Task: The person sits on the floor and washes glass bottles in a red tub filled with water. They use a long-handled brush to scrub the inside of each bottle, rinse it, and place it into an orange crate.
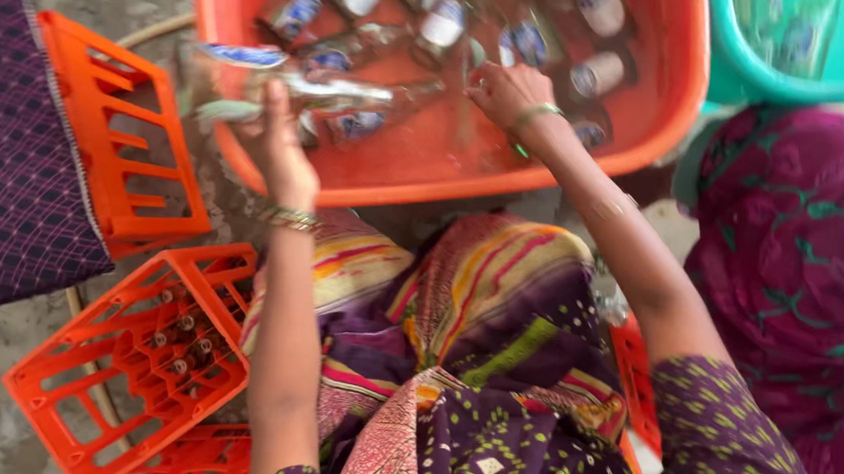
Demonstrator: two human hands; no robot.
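A clear glass bottle (293,86) with a blue label lies sideways in the air over the near left rim of a large orange tub (427,172), blurred by motion. The left hand (283,151) grips it from below, fingers curled around its middle. To the right, the right hand (504,91) reaches into the tub with fingers bent down among the soaking bottles (444,23); whether it pinches one cannot be told. Both wrists carry bangles. More blue-labelled bottles lie scattered across the far part of the tub.

At near left stands an orange plastic crate (132,355) with a few bottles upright in its cells. Beyond it, another orange crate (114,138) lies under a dark purple patterned cloth (7,154). At far right is a teal tub (808,47), with another person's magenta garment (791,266) just nearer.
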